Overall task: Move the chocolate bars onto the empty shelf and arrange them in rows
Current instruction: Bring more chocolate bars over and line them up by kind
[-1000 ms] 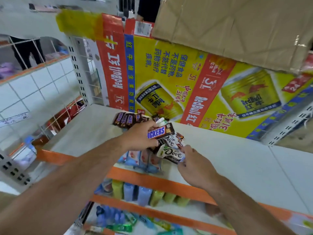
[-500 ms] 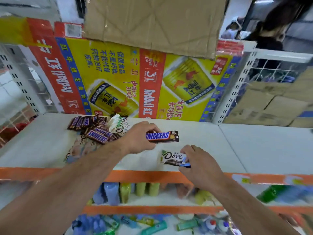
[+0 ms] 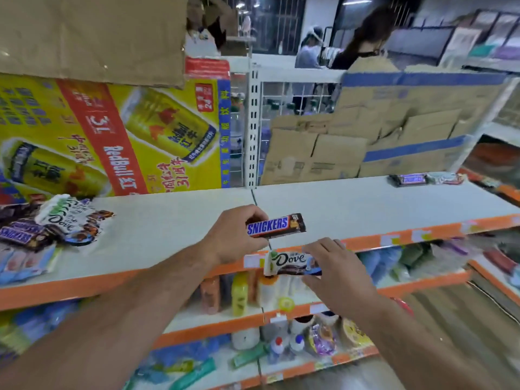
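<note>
L hand [image 3: 236,235] is pinching a Snickers bar [image 3: 277,226] by its left end, fingers curled round it. The bar is sticking out to the right, label facing the cam, held above the shelf. R hand [image 3: 334,271] is gripping a Dove bar [image 3: 289,261] at its right end, fingers over the top edge & thumb under. That bar is pointing left, sitting just below the Snickers at frame centre; the two bars are near but not touching.

Vs 0.5 s ago: both hands are carrying the same bars but are now further right along the shelf. The Snickers is hanging over the seam [image 3: 254,197] btw the left shelf board [image 3: 174,220] and the right shelf board [image 3: 365,204]. The Dove is now lying in front of the orange front edge [image 3: 84,285] instead of over the white board. The view is swinging right too: the pile of chocolate bars [image 3: 56,223] is now sitting at the left edge of frame, well apart from both hands, w/ the Red Bull carton [image 3: 112,136] behind it.

Upper right of frame, at the back of the right board, a dark bar [image 3: 410,179] and a pale bar [image 3: 444,178] are lying end to end, well apart from the hands. Bottles [image 3: 239,296] are standing on the lower shelf below the Dove.
</note>
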`<state>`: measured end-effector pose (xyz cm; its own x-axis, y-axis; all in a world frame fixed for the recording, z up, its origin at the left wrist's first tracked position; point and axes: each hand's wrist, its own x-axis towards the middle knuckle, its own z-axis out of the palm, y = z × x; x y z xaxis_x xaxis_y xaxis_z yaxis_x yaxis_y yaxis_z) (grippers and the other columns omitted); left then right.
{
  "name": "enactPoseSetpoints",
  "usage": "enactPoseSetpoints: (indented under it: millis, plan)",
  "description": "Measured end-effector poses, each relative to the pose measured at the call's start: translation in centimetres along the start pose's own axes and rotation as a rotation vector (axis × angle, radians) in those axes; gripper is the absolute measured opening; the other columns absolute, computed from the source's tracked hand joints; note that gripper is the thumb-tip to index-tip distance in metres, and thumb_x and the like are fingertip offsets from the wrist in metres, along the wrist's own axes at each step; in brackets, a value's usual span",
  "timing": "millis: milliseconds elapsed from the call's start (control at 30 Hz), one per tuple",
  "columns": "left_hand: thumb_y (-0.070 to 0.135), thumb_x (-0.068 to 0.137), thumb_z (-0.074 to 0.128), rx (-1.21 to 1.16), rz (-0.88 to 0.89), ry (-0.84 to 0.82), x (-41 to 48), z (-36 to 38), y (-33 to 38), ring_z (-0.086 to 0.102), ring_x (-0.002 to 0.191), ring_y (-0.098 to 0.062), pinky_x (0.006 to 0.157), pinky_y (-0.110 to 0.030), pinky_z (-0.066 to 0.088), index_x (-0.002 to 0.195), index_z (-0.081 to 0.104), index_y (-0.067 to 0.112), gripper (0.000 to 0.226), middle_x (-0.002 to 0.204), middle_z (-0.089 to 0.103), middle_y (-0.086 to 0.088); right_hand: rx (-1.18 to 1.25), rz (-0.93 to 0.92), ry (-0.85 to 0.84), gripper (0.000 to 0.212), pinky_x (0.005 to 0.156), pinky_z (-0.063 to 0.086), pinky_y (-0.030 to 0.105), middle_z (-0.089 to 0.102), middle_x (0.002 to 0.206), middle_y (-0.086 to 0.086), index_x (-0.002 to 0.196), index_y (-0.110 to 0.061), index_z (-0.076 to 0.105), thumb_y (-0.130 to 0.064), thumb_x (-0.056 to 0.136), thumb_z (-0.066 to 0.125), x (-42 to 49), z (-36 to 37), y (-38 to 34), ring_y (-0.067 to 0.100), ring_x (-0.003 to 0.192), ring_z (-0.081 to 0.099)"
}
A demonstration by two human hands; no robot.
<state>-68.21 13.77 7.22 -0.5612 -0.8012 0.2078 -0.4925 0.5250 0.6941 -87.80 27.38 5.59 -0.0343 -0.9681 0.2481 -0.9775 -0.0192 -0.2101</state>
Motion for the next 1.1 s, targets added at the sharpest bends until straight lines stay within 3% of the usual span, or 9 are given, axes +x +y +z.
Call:
enactPoseSetpoints:
  millis: [100,367,567,700,900,1100]
  plan:
    - [0.018,0.065,0.082,-0.027,0.024,-0.045,1.7,3.4,2.9,0.060,0.080,0.005,0.068,-0.006,0.042,0.101,0.065,0.028,0.041,0.093,0.067,0.013,-0.015,0.057,0.011,0.045,0.085,0.043,0.032,0.057,0.112,-0.005,0.120,-0.025,0.059,-0.030,0.078,0.073,-1.8,-1.6,3.8,0.021,0.109,0.050]
    - [0.020,0.068,0.083,-0.056,0.150,-0.124,8.0,10.2,7.8,0.057,0.085,0.007,0.069,-0.004,0.040,0.103,0.064,0.026,0.041,0.095,0.064,0.014,-0.030,0.188,0.038,0.045,0.089,0.041,0.031,0.052,0.118,-0.008,0.125,-0.026,0.054,-0.035,0.084,0.069,-3.4,-3.8,12.0,0.018,0.114,0.045]
    - [0.018,0.066,0.083,-0.105,0.214,-0.181,15.4,16.2,9.6,0.059,0.082,0.003,0.071,-0.012,0.045,0.098,0.064,0.028,0.039,0.093,0.066,0.013,-0.085,0.277,0.054,0.045,0.076,0.040,0.029,0.057,0.109,-0.007,0.118,-0.027,0.060,-0.034,0.076,0.075,-1.8,-4.3,18.9,0.019,0.105,0.052]
    - [0.020,0.068,0.083,-0.136,0.253,-0.192,21.7,19.6,10.4,0.059,0.080,0.003,0.068,-0.013,0.046,0.097,0.062,0.028,0.037,0.091,0.065,0.013,-0.097,0.325,0.064,0.045,0.080,0.038,0.027,0.057,0.111,-0.007,0.119,-0.028,0.060,-0.032,0.077,0.075,1.2,-4.5,24.1,0.018,0.107,0.049]
    - [0.021,0.068,0.081,-0.154,0.300,-0.217,30.5,24.1,11.4,0.059,0.081,-0.006,0.076,-0.032,0.051,0.093,0.061,0.026,0.032,0.092,0.063,0.010,-0.132,0.365,0.041,0.045,0.080,0.042,0.031,0.056,0.108,-0.007,0.118,-0.029,0.059,-0.034,0.076,0.073,6.1,-4.5,31.2,0.019,0.103,0.049]
    - [0.027,0.068,0.081,-0.112,0.337,-0.245,36.9,28.5,12.1,0.058,0.085,-0.007,0.075,-0.032,0.053,0.092,0.058,0.029,0.033,0.094,0.061,0.009,-0.104,0.394,0.042,0.042,0.081,0.044,0.033,0.056,0.108,-0.006,0.117,-0.029,0.058,-0.033,0.077,0.071,9.3,-4.4,37.3,0.021,0.102,0.048]
